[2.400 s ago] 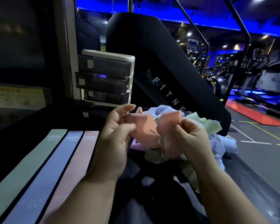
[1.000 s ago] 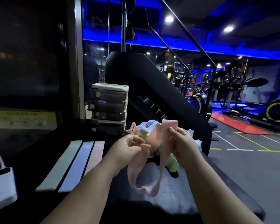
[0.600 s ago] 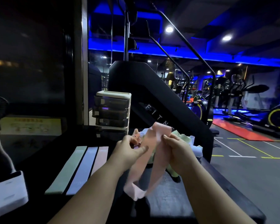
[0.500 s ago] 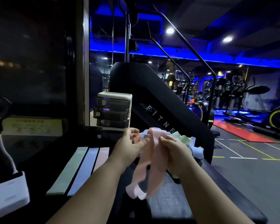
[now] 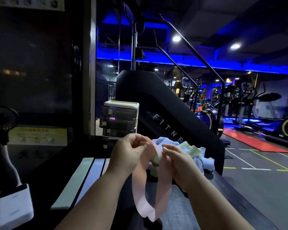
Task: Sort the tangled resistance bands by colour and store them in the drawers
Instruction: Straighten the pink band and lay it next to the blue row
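Note:
A pink resistance band (image 5: 140,193) hangs as a long loop in front of me. My left hand (image 5: 127,153) pinches its upper left part, and my right hand (image 5: 176,159) pinches its upper right part. Behind my hands lies the tangled pile of bands (image 5: 192,151), pale blue and green, on the dark table (image 5: 206,196). A green band (image 5: 73,181) and a blue band (image 5: 91,178) lie flat side by side at the left; a third strip beside them is mostly hidden by my left arm. The small drawer unit (image 5: 120,120) stands at the back with its drawers closed.
A black stair-climber machine (image 5: 165,113) rises just behind the pile. A small fan on a white base (image 5: 12,208) stands at the table's near left corner. A dark wall and pillar stand at the left; the gym floor with machines stretches away on the right.
The pink band came free of the pile and now hangs as a loop between my hands. My hands moved slightly apart at its top. My head tilted upward.

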A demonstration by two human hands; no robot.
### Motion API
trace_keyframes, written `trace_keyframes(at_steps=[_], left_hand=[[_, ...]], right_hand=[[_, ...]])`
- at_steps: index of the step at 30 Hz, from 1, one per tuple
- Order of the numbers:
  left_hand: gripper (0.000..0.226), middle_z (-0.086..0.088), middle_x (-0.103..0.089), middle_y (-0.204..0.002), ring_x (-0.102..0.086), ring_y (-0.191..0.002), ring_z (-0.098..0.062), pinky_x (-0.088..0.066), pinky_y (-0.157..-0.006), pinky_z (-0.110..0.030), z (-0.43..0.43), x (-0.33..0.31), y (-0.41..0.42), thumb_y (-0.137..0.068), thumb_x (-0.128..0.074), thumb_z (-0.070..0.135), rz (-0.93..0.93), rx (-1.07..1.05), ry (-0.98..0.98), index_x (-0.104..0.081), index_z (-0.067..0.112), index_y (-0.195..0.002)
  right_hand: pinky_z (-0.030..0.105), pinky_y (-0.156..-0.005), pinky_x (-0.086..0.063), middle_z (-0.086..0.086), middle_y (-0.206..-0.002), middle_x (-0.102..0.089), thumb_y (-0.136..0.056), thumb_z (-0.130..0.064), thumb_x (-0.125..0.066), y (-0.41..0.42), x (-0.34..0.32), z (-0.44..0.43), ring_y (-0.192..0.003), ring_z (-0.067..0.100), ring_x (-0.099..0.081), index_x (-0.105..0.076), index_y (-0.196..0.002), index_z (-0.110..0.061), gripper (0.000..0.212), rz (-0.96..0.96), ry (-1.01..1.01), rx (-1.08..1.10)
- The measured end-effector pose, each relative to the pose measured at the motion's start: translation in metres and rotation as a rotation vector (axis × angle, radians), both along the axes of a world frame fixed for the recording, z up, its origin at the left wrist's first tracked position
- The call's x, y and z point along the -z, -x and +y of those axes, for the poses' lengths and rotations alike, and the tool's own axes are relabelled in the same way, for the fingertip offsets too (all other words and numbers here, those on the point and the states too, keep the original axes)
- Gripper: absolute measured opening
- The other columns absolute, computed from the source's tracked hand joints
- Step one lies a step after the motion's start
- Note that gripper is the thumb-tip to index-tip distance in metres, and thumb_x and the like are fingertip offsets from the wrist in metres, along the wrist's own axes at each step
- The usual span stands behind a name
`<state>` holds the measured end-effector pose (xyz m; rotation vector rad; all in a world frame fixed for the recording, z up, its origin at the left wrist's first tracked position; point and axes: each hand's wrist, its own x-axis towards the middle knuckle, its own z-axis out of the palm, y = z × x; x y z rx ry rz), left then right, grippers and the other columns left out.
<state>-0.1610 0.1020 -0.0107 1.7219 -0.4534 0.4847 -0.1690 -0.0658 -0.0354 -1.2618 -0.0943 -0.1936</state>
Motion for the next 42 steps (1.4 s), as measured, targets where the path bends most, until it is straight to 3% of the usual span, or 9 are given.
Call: trace_keyframes(at_steps=[2,6,12,17,20,25,32,36,42], left_hand=[[0.011,0.008,-0.066,-0.096,-0.065,-0.083,-0.006,-0.046,-0.064,-0.005,0.002,-0.005,-0.001,-0.083,-0.075,0.016,-0.013,-0.027,-0.013,-0.072,0.026,-0.081],[0.007,0.003,-0.071,-0.093,-0.066,-0.091,-0.013,-0.051,-0.077,-0.018,0.004,-0.011,-0.003,-0.084,-0.075,0.022,0.015,0.046,0.022,-0.073,0.028,-0.082],[0.008,-0.001,-0.076,-0.089,-0.070,-0.094,-0.020,-0.054,-0.091,-0.037,0.004,-0.023,-0.001,-0.081,-0.076,0.027,0.089,0.185,0.095,-0.076,0.021,-0.087],[0.008,0.003,-0.073,-0.073,-0.066,-0.065,-0.004,-0.050,-0.055,-0.015,0.005,-0.037,0.003,-0.088,-0.067,0.011,0.159,0.286,0.170,-0.073,0.013,-0.084],[0.010,-0.002,-0.074,-0.077,-0.068,-0.071,-0.010,-0.054,-0.062,-0.019,0.005,-0.044,0.004,-0.089,-0.066,0.011,0.175,0.323,0.193,-0.073,0.013,-0.082],[0.008,-0.004,-0.073,-0.086,-0.068,-0.080,-0.014,-0.053,-0.074,-0.031,0.004,-0.048,0.006,-0.090,-0.066,0.013,0.166,0.298,0.210,-0.072,0.011,-0.094],[0.006,-0.022,-0.069,-0.096,-0.067,-0.086,-0.023,-0.055,-0.082,-0.039,0.007,-0.045,0.003,-0.089,-0.069,0.019,0.087,0.265,0.191,-0.074,0.018,-0.093],[0.012,0.001,-0.068,-0.086,-0.062,-0.076,-0.005,-0.045,-0.065,-0.015,0.005,-0.044,0.004,-0.090,-0.067,0.023,0.062,0.263,0.167,-0.069,0.019,-0.102],[0.020,0.004,-0.062,-0.068,-0.055,-0.065,-0.009,-0.048,-0.070,-0.035,0.005,-0.043,0.008,-0.098,-0.057,0.029,0.206,0.369,0.163,-0.065,0.013,-0.091]], right_hand=[[0.054,-0.083,-0.054,0.019,-0.088,-0.071,-0.093,-0.013,-0.061,-0.005,0.003,-0.001,-0.077,0.030,-0.068,-0.062,-0.115,-0.012,0.021,0.013,0.127,0.097],[0.033,-0.059,-0.046,-0.003,-0.088,-0.066,-0.087,-0.043,-0.065,-0.008,-0.001,0.002,-0.067,0.014,-0.060,-0.061,-0.108,-0.030,0.025,-0.020,0.354,0.222],[0.033,-0.080,-0.050,-0.007,-0.096,-0.064,-0.085,-0.023,-0.065,0.007,-0.024,0.011,-0.093,0.016,-0.060,-0.067,-0.092,-0.041,0.019,-0.435,0.317,0.296],[0.029,-0.076,-0.052,-0.010,-0.091,-0.067,-0.084,-0.018,-0.061,0.021,-0.041,0.015,-0.090,0.013,-0.065,-0.074,-0.080,-0.033,0.020,-0.606,0.476,0.342],[0.021,-0.076,-0.050,-0.004,-0.089,-0.071,-0.082,-0.041,-0.064,0.024,-0.050,0.016,-0.088,0.008,-0.066,-0.076,-0.083,-0.024,0.021,-0.579,0.530,0.302],[0.026,-0.068,-0.048,-0.012,-0.080,-0.067,-0.083,-0.028,-0.076,0.017,-0.061,0.020,-0.072,0.004,-0.060,-0.073,-0.085,-0.033,0.007,-0.518,0.582,0.326],[0.037,-0.082,-0.054,-0.004,-0.092,-0.068,-0.078,-0.027,-0.079,0.014,-0.077,0.017,-0.090,0.014,-0.064,-0.069,-0.077,-0.033,0.012,-0.501,0.771,0.291],[0.030,-0.068,-0.049,-0.006,-0.076,-0.066,-0.078,-0.024,-0.080,0.017,-0.085,0.018,-0.072,0.011,-0.060,-0.065,-0.075,-0.023,0.015,-0.449,0.727,0.182],[0.023,-0.052,-0.037,0.001,-0.066,-0.050,-0.070,-0.030,-0.079,0.021,-0.096,0.019,-0.061,0.012,-0.045,-0.054,-0.074,-0.012,0.031,-0.415,0.521,0.020]])
